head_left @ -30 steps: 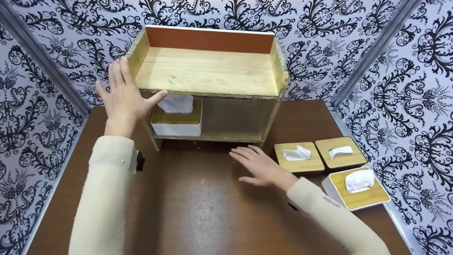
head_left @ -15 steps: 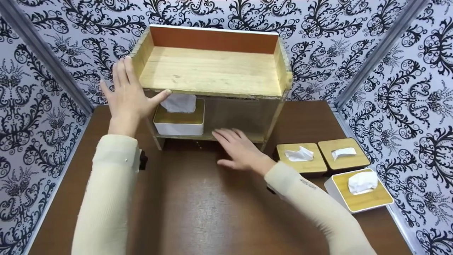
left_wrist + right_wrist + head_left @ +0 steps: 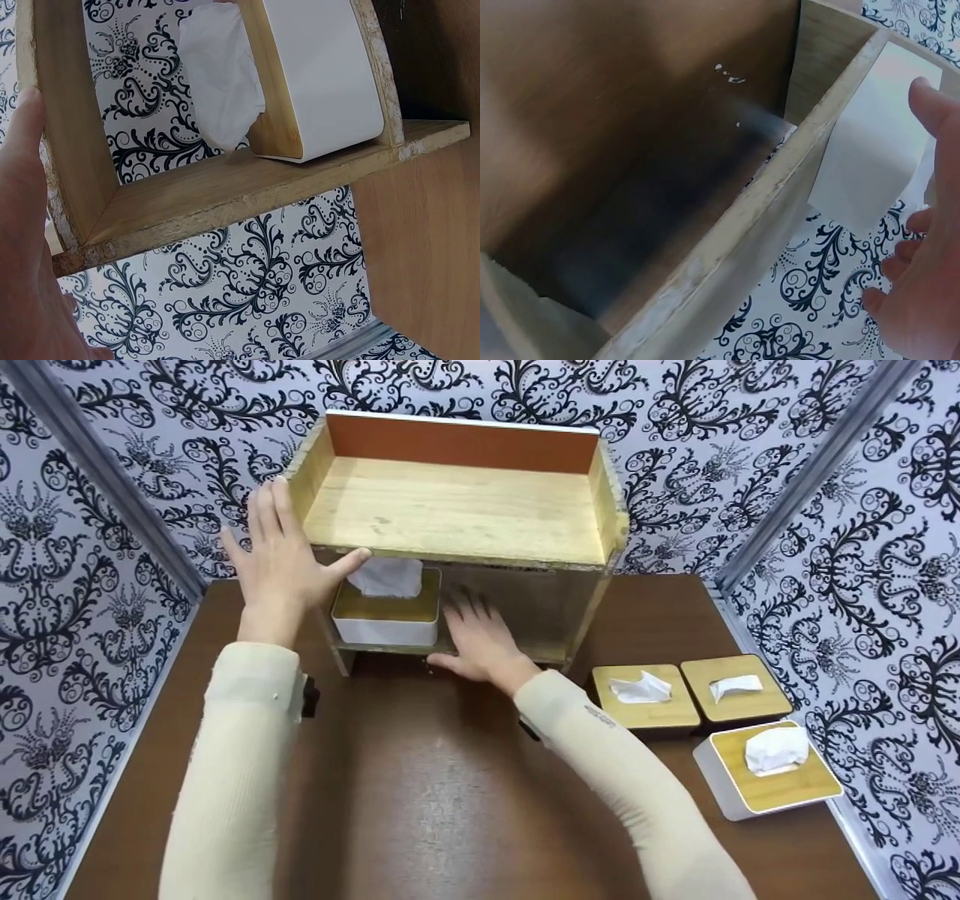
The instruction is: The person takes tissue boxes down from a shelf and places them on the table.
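Observation:
A two-level wooden shelf (image 3: 465,514) stands at the back of the table. On its lower board, at the left end, sits a white tissue box (image 3: 386,632) with a wooden lid and a tissue sticking up. My left hand (image 3: 277,562) is spread against the shelf's left side, its thumb along the upper board's front edge. My right hand (image 3: 480,641) reaches into the lower compartment beside the box's right side, fingers extended and holding nothing. In the right wrist view the thumb overlaps the tissue box (image 3: 870,150); whether it touches is unclear.
On the right, two tissue boxes with dark sides, a left one (image 3: 646,709) and a right one (image 3: 739,706), stand side by side. A white tissue box (image 3: 776,787) sits in front of them by the table's right edge. Patterned walls (image 3: 847,547) enclose the brown table (image 3: 420,810).
My right hand has moved left and forward, from the table in front of the shelf into the lower compartment near the tissue box. The left hand stays on the shelf's side.

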Action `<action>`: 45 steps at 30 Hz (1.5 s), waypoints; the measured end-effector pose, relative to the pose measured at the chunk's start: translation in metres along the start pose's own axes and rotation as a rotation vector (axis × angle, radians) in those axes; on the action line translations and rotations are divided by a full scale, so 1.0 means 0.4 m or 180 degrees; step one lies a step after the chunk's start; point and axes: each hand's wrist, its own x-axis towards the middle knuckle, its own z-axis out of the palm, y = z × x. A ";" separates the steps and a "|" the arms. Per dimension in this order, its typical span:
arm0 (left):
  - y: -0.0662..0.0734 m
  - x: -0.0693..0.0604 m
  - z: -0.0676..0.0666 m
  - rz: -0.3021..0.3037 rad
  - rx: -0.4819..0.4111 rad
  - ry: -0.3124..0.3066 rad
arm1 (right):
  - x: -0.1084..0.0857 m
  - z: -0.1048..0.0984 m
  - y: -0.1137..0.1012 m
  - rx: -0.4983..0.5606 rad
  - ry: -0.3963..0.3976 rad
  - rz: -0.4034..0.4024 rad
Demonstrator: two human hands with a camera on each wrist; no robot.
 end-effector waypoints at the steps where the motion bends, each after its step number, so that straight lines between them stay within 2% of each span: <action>1: 0.000 0.001 0.001 0.0004 -0.0002 0.0003 | 0.010 0.000 -0.003 0.0004 0.0019 0.0029; 7: -0.004 -0.001 0.005 -0.0025 -0.0023 0.0013 | 0.064 -0.007 -0.025 0.0373 -0.0031 0.0175; 12: -0.002 -0.002 0.008 -0.0032 -0.0028 0.0037 | 0.101 -0.021 -0.036 0.0529 -0.0139 0.0306; 19: 0.006 0.003 0.016 -0.0003 -0.0002 0.0040 | 0.128 -0.036 -0.035 0.0802 -0.0283 0.0397; 29: 0.009 0.006 0.023 -0.0018 -0.0037 0.0054 | 0.157 -0.023 -0.033 0.1089 -0.0389 0.0294; 33: 0.009 0.008 0.022 0.0009 -0.0030 0.0046 | 0.172 -0.018 -0.037 0.1079 -0.0445 0.0296; 40: -0.014 -0.001 0.006 -0.0015 0.0049 0.0085 | 0.206 -0.021 -0.058 0.1080 -0.0476 -0.0019; 45: -0.002 0.002 0.008 0.0019 -0.0017 0.0101 | 0.216 -0.029 -0.050 0.0996 -0.0555 0.0012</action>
